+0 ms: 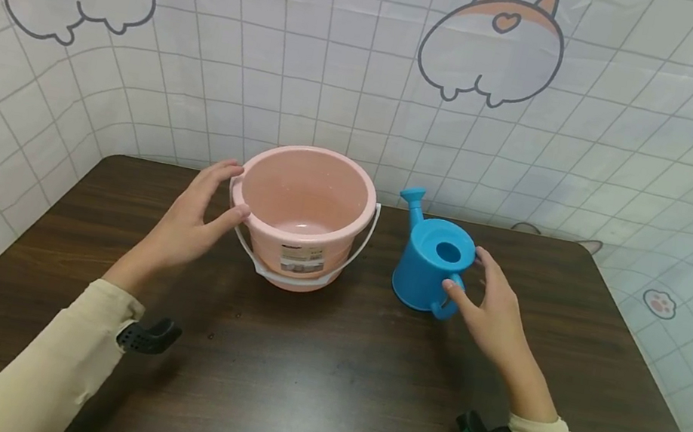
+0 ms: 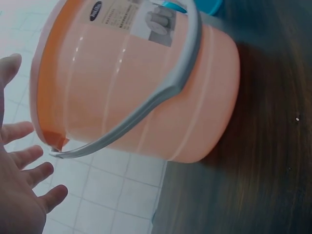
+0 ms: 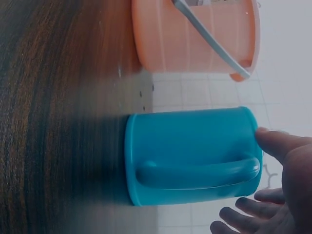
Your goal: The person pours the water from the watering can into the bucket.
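Observation:
A pink bucket (image 1: 301, 239) with a white handle (image 1: 301, 281) hanging down its front stands upright towards the back of the table. My left hand (image 1: 190, 220) is spread at the bucket's left rim, fingers and thumb apart; the left wrist view shows the fingers (image 2: 39, 170) beside the rim, not wrapped around it. Right of the bucket stands a blue watering can (image 1: 427, 268), spout towards the back left and its loop handle (image 3: 200, 173) facing the right wrist camera. My right hand (image 1: 495, 313) is at the can's top right edge, thumb and fingers parted and fairly straight.
The dark wooden table (image 1: 291, 382) runs back to a white cloth wall (image 1: 353, 95) with a grid and cartoon animals. A printed label (image 1: 302, 260) is on the bucket's front. Dark wrist devices (image 1: 149, 336) sit at both sleeves.

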The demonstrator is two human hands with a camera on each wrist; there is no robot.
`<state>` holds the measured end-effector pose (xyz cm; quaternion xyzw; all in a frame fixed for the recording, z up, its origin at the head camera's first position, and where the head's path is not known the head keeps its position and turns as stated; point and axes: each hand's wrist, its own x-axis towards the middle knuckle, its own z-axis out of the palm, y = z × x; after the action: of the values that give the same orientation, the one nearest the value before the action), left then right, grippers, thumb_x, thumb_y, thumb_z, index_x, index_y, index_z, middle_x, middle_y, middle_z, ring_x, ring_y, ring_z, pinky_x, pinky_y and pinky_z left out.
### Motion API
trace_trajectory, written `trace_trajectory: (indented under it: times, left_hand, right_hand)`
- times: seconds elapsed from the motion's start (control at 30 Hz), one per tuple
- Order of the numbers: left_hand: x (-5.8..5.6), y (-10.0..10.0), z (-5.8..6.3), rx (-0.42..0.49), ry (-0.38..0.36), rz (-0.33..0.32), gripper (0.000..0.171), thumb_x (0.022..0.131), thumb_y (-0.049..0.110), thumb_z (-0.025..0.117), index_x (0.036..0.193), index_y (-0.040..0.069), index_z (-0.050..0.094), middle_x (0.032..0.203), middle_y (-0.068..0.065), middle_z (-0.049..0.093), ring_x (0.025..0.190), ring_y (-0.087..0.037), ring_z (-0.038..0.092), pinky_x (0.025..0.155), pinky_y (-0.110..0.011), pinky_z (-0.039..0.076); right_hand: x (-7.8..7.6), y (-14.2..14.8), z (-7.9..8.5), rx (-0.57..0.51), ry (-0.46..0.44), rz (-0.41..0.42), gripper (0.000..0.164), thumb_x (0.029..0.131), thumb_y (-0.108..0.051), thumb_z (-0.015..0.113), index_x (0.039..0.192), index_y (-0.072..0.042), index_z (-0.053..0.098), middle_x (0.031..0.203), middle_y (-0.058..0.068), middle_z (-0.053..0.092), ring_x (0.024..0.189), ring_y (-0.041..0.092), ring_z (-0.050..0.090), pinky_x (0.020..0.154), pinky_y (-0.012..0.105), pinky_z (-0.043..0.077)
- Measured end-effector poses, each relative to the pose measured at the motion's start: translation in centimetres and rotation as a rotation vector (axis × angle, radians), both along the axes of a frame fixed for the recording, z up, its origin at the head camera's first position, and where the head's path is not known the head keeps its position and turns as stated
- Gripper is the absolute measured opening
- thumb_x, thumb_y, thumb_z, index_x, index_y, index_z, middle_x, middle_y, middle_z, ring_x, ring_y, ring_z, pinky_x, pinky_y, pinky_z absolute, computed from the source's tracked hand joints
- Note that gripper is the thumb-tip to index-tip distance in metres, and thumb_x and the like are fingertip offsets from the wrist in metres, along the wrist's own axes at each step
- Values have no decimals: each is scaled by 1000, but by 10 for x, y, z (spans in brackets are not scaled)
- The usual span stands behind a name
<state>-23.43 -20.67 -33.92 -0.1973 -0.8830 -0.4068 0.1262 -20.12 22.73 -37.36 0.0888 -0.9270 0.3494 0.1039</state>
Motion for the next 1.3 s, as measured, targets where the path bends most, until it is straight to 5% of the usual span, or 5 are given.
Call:
trace_trajectory:
  times: [0.6, 1.3]
  left_hand:
    - [-3, -2, -1, 98, -24, -8, 63, 95, 28, 61, 150, 16, 32, 159, -9, 23, 145, -30, 24, 110, -58, 28]
    - [5, 8, -8, 151, -41, 16, 62, 95, 22, 62, 148, 12, 33, 157, -10, 27, 143, -30, 28, 107, -59, 29]
  right_hand:
    - [0, 2, -3, 5, 12, -51, 72, 87, -29, 72, 141, 5, 38, 136, 28, 50, 126, 44, 50, 98, 57, 45]
    - [1, 6, -7, -19, 32, -45, 32, 90, -26, 69, 105, 2, 67, 103, 22, 70, 97, 36, 69, 84, 51, 55]
